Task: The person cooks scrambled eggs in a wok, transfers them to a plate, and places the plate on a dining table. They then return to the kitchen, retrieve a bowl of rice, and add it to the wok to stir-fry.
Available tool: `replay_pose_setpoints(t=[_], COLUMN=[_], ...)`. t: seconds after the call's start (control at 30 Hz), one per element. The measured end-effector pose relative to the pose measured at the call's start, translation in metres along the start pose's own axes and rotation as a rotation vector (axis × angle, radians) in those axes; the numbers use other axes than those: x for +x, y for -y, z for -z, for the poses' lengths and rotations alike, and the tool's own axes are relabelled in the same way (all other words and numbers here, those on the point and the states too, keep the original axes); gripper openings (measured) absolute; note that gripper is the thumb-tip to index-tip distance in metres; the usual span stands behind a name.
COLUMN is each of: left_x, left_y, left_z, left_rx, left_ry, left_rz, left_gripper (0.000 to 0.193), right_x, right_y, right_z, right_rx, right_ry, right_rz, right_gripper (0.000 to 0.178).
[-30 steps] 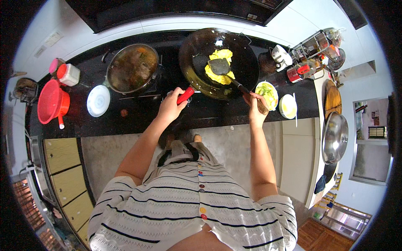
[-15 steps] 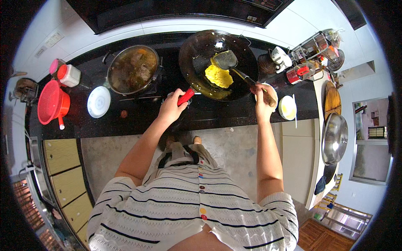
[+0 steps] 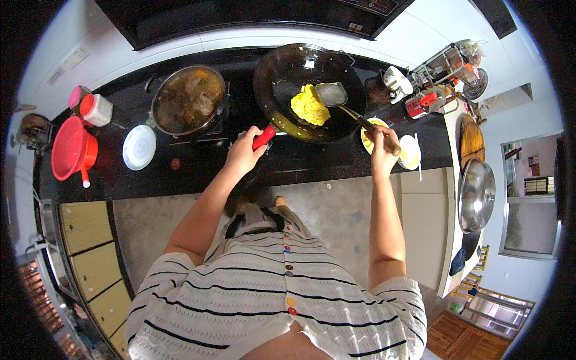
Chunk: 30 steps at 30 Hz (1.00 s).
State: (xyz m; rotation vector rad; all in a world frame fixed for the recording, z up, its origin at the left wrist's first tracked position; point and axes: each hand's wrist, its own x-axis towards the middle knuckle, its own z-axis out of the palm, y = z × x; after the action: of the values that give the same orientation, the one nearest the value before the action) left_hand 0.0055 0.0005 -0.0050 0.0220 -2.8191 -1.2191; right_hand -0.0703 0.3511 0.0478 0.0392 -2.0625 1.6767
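Note:
My left hand [image 3: 245, 150] is wrapped round the red handle [image 3: 264, 138] of a large dark wok [image 3: 277, 90]. Yellow cooked egg [image 3: 309, 105] lies folded in a clump near the wok's middle. In my right hand [image 3: 381, 149] is the wooden handle of a spatula [image 3: 331, 95]; its metal blade rests at the right side of the egg. Partly behind that hand stands a bowl [image 3: 367, 147] with something yellow in it. Just right of it is a white bowl [image 3: 410, 157] with a pale stick, maybe a chopstick, along its edge.
A pot of brown stew [image 3: 189, 99] stands left of the wok. Farther left are a white plate [image 3: 140, 147], a red colander [image 3: 72, 150] and a red-lidded jar [image 3: 97, 110]. At the right are a white cup [image 3: 398, 83], a condiment rack [image 3: 447, 69] and a large metal lid [image 3: 478, 195].
The spatula blade has moved from on top of the egg to its right side, my right hand shifting slightly right. The egg looks more bunched. My left hand keeps its grip.

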Motion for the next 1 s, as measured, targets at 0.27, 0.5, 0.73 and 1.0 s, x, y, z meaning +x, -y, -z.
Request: replay_pose_setpoints(t=[0.27, 0.5, 0.73, 1.0], left_x=[0.0, 0.0, -0.002, -0.002], left_y=[0.0, 0.0, -0.004, -0.001], left_z=[-0.001, 0.0, 0.002, 0.001], left_rx=[0.005, -0.014, 0.005, -0.024], left_ry=[0.025, 0.029, -0.002, -0.001], left_rz=[0.034, 0.033, 0.032, 0.028], left_gripper=[0.04, 0.04, 0.039, 0.039], right_x=[-0.037, -0.023, 0.07, 0.125], right_y=[-0.008, 0.004, 0.074, 0.131], right_z=[-0.005, -0.018, -0.01, -0.01], right_rx=[-0.023, 0.199, -0.112, -0.327], right_ry=[0.161, 0.119, 0.215, 0.602], right_rz=[-0.053, -0.173, -0.045, -0.213], right_gripper=[0.006, 0.008, 0.011, 0.018])
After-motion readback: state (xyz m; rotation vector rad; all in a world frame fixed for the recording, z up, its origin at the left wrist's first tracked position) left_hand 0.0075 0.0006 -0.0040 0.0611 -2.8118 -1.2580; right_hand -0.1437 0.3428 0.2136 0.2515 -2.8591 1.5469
